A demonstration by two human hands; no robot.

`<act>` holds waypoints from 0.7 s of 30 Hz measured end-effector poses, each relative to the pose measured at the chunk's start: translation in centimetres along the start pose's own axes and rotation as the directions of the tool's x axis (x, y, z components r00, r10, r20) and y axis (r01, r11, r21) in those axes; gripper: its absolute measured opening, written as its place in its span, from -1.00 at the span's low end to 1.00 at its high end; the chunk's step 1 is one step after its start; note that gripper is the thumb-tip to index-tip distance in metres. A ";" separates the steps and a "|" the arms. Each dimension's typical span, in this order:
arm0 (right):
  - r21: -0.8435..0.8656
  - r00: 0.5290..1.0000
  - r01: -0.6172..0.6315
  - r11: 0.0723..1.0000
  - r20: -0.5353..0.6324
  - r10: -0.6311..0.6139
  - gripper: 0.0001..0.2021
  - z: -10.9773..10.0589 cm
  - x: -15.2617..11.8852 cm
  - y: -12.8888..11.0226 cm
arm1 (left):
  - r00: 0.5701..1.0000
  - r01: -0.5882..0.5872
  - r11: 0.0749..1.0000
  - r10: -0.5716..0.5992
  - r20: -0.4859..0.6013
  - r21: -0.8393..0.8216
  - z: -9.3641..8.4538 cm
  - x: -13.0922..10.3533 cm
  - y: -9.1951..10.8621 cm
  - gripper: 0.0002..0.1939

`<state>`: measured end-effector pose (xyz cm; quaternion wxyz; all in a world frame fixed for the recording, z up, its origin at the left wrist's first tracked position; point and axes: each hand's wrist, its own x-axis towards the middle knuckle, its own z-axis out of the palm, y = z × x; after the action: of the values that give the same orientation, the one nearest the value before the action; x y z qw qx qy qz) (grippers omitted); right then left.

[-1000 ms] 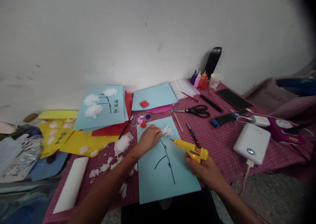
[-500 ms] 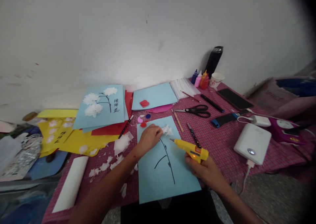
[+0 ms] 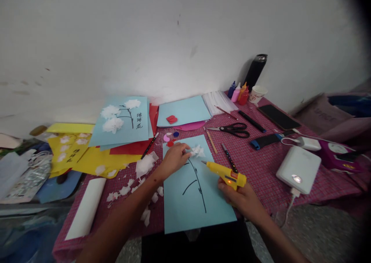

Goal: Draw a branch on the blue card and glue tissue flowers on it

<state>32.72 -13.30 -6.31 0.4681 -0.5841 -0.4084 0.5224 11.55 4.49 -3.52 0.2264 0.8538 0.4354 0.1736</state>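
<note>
A light blue sheet with a black drawn branch lies in front of me. Near its top sits a cluster of white tissue paper. My left hand is closed at the cluster's left side, its fingertips pinching white tissue paper against the sheet. Wrapped around the handle of a yellow hot glue gun is my right hand. The gun's nozzle points left, just below and right of the cluster, and an orange light glows on its body.
Torn tissue pieces lie left of the sheet. A finished-looking flower picture rests on colored papers behind. Scissors, a dotted pen, a power bank and a paper cup are to the right.
The whole view has shifted slightly. My left fingertips stay at the tissue cluster with small finger movement. The glue gun keeps nearly the same place beside it.
</note>
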 end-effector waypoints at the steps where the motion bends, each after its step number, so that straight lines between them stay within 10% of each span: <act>1: 0.004 1.000 -0.007 1.000 -0.006 0.007 -0.69 0.0 0.0 -0.1 | 1.000 0.017 1.000 -0.017 -0.009 -0.015 -0.9 -0.3 -0.1 -0.78; 5: -0.004 0.998 -0.054 0.999 -0.042 0.054 -0.64 0.1 -0.1 -0.3 | 0.997 0.068 0.997 -0.069 -0.039 -0.036 -6.0 -3.2 -0.8 -0.78; 10: -0.035 0.997 -0.058 0.998 -0.045 0.056 -0.65 0.2 -0.1 -1.0 | 0.968 0.138 0.990 -0.132 0.214 -0.013 -10.4 -9.2 -1.3 -0.89; 21: -0.112 0.999 -0.039 0.993 -0.012 0.038 -0.67 -0.1 -0.1 -0.2 | 0.934 0.006 0.998 -0.025 0.357 0.055 -7.7 -12.3 -2.6 -0.84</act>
<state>32.82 -13.34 -6.11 0.4264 -0.6197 -0.4236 0.5046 -0.87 -2.48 0.30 0.2805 0.8735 0.3980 0.0022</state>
